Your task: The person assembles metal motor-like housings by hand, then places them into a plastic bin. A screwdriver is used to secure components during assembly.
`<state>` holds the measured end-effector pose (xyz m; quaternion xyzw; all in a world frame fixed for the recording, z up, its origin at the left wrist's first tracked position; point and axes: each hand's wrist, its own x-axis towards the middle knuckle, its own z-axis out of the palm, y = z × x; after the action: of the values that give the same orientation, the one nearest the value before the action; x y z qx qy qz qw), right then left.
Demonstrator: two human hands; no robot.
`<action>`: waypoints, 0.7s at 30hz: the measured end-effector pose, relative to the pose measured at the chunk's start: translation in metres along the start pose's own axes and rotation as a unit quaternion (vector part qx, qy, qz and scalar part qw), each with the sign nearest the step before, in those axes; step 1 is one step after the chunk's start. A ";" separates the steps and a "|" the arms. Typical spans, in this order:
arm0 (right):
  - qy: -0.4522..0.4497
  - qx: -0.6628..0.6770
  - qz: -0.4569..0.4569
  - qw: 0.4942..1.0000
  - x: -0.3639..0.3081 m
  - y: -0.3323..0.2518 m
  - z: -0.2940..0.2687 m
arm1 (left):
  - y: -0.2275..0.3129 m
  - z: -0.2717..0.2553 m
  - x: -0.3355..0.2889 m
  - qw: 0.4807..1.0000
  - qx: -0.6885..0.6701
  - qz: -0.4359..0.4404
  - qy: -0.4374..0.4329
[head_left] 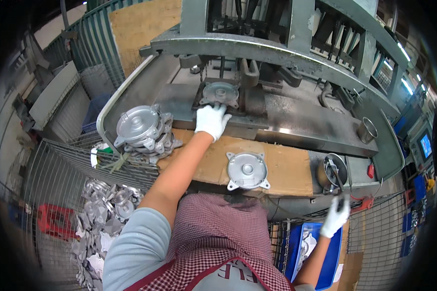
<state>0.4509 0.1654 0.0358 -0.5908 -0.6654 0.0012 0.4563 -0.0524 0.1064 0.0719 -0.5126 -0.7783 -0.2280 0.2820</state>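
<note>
My left hand (212,122), in a white glove, reaches forward under the machine. Its fingers are stretched out and its thumb is apart, with the fingertips at the near edge of a round metal casting (220,92) seated on a dark fixture (243,105). A similar silver casting with corner lugs (247,170) lies on the cardboard in front of me. At the right, my gloved right hand (336,217) is smeared by motion just below the dark handle (339,180) that sticks out of a metal pot (322,177); its grip is unclear.
Stacked castings (138,123) stand at the left beside the machine's raised guard (124,92). Below them, a wire basket (53,169) holds many loose castings (102,213). A metal cup (367,130) stands far right. Near my right forearm is a blue bin (331,262). The machine's crossbar (257,44) spans overhead.
</note>
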 end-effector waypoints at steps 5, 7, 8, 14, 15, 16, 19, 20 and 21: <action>0.190 -0.039 0.290 0.937 0.068 0.108 0.002 | 0.022 -0.032 -0.037 0.995 -0.091 -0.014 -0.040; 0.150 0.163 0.276 0.935 0.077 0.185 0.004 | 0.035 -0.033 -0.065 0.980 -0.169 -0.027 -0.101; 0.140 0.164 0.277 0.936 0.080 0.183 0.005 | 0.036 -0.033 -0.085 0.976 -0.189 -0.038 -0.098; 0.198 0.240 0.218 0.925 0.089 0.080 -0.016 | 0.070 -0.069 -0.144 0.952 -0.144 -0.055 -0.266; 0.139 0.286 0.160 0.935 0.078 0.035 -0.016 | 0.073 -0.073 -0.144 0.953 -0.117 -0.039 -0.277; 0.011 0.301 0.120 0.946 0.068 -0.004 -0.021 | 0.075 -0.072 -0.145 0.953 -0.092 -0.021 -0.289; -0.369 0.138 0.025 0.919 0.035 -0.100 -0.019 | 0.071 -0.054 -0.151 0.957 -0.081 -0.002 -0.280; -0.496 0.086 -0.023 0.864 0.022 -0.130 -0.025 | 0.070 -0.052 -0.153 0.959 -0.090 -0.002 -0.270; -0.514 0.025 -0.086 0.853 0.010 -0.131 -0.021 | 0.072 -0.051 -0.151 0.958 -0.095 0.004 -0.272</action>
<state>0.3616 0.1219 0.1251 -0.4346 -0.8530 0.2823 0.0621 0.0724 -0.0008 0.0120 -0.5829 -0.7983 -0.1512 0.0108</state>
